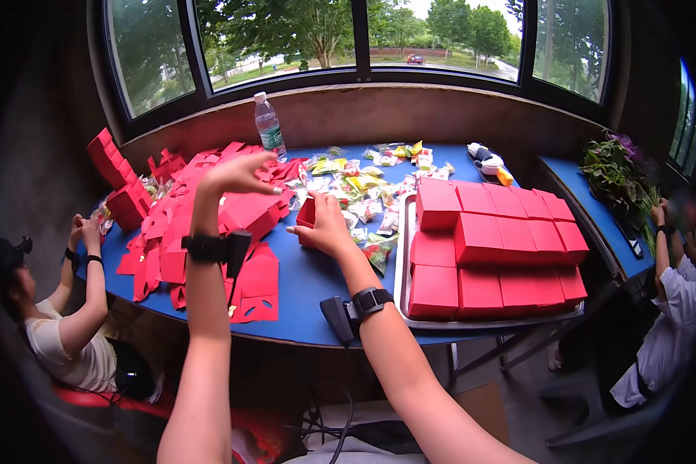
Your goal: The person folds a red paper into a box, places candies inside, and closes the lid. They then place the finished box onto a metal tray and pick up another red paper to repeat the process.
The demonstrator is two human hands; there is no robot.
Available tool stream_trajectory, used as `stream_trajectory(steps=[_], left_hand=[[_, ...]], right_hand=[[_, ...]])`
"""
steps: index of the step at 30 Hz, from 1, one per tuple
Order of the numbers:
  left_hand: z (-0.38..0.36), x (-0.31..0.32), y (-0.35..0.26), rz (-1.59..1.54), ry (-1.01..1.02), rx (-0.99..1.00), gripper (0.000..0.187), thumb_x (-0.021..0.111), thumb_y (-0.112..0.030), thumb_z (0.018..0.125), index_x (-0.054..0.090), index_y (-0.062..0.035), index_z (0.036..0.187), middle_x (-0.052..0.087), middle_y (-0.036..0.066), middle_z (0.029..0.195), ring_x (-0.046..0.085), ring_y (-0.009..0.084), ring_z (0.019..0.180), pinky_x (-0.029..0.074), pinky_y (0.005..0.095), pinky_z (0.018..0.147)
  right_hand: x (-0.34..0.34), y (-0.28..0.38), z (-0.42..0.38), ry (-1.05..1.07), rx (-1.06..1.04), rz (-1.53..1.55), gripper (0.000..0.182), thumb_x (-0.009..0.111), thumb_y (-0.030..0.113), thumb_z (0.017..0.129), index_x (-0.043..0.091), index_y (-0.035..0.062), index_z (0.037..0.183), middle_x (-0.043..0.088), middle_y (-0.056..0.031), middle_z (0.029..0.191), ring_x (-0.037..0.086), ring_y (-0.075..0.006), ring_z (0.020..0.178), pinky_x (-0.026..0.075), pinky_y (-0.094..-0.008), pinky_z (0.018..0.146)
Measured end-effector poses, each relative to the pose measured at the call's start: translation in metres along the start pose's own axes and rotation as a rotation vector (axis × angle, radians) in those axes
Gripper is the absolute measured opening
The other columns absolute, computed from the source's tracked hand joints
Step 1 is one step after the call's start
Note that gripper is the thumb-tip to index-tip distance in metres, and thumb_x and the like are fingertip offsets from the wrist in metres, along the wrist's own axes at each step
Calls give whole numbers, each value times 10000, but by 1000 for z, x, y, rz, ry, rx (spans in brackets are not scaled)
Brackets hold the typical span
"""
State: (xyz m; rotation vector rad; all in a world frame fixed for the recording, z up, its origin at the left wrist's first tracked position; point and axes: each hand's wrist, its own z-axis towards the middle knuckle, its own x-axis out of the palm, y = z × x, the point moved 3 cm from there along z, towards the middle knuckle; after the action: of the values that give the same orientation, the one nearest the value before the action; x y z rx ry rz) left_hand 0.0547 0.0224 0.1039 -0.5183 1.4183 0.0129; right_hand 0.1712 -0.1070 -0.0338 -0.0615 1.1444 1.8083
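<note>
My right hand (326,224) grips a small red box (307,213) near the middle of the blue table (290,290). To its left, my left hand (242,176) is raised over a pile of flat red card pieces (170,240), fingers curved and apart with nothing between them. Small wrapped packets (367,185) in several colours lie just beyond and to the right of my right hand. Closed red boxes (510,240) are stacked in layers on a metal tray (401,286) at the right.
A water bottle (269,127) stands at the back by the window. Stacked red boxes (127,205) rise at the far left, near a seated person (73,332). Another person (673,317) is at the far right, beside a second table (576,185) with leafy plants (615,178).
</note>
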Motion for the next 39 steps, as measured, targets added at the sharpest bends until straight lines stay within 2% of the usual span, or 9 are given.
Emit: stream_trajectory(steps=[5,9,13,17,21,27,30,37,39], left_hand=[[148,-1,-29,379,173,112,491,598,-187,789,472,-46,1242,539,179,1203,529,324,1091,436,358,908],[247,38,5,557,51,16,573,462,33,723,418,-48,1288,482,167,1267,459,310,1175,395,359,968],[295,109,71,292,-41,78,617,568,-110,790,357,-200,1363,410,106,1357,378,267,1260,322,342,1053],[290,119,75,336,-30,2,350,544,-104,819,532,-116,1168,516,141,1194,500,313,1107,418,378,931],[307,103,55,397,-193,250,199,524,-17,781,591,-22,969,547,194,953,546,350,942,462,407,798],[307,159,5,383,-271,712,454,471,-58,848,419,-87,1298,485,139,1203,486,311,1076,432,381,901],[300,151,-10,441,100,360,461,469,-112,878,375,-80,1328,434,165,1230,486,330,1047,416,392,918],[295,142,5,540,89,300,306,527,-231,863,499,14,1046,566,243,964,568,386,867,439,434,840],[304,143,17,650,13,378,245,533,-258,853,548,-46,975,601,142,857,596,299,709,462,397,714]], right_hand=[[7,11,-1,-105,-32,-66,812,779,392,628,378,48,1245,430,-207,1119,450,-361,1068,395,-444,882],[7,17,-3,-233,-63,-91,735,762,336,642,396,48,1211,454,-176,1064,460,-354,1002,403,-435,846],[21,9,3,-221,-77,-87,557,680,182,661,440,-6,1127,457,-171,997,475,-341,969,403,-434,828],[22,11,3,-202,-22,-34,545,676,188,665,438,-12,1112,455,-164,1021,466,-333,989,392,-417,842],[14,18,3,-190,-30,-55,570,697,236,667,436,-1,1114,452,-155,1035,464,-321,986,386,-410,836],[23,7,3,-154,-30,-42,546,712,261,655,456,-1,1060,449,-153,974,476,-323,925,397,-423,790],[23,9,4,-201,-26,-69,543,721,274,642,463,-5,1031,447,-156,962,476,-329,907,400,-417,786],[14,17,3,-243,-55,-20,555,691,284,672,463,-31,1067,458,-172,966,474,-336,929,394,-432,787],[17,16,3,-162,-8,-52,640,748,284,624,441,15,1116,441,-142,1018,454,-303,985,381,-405,823]])
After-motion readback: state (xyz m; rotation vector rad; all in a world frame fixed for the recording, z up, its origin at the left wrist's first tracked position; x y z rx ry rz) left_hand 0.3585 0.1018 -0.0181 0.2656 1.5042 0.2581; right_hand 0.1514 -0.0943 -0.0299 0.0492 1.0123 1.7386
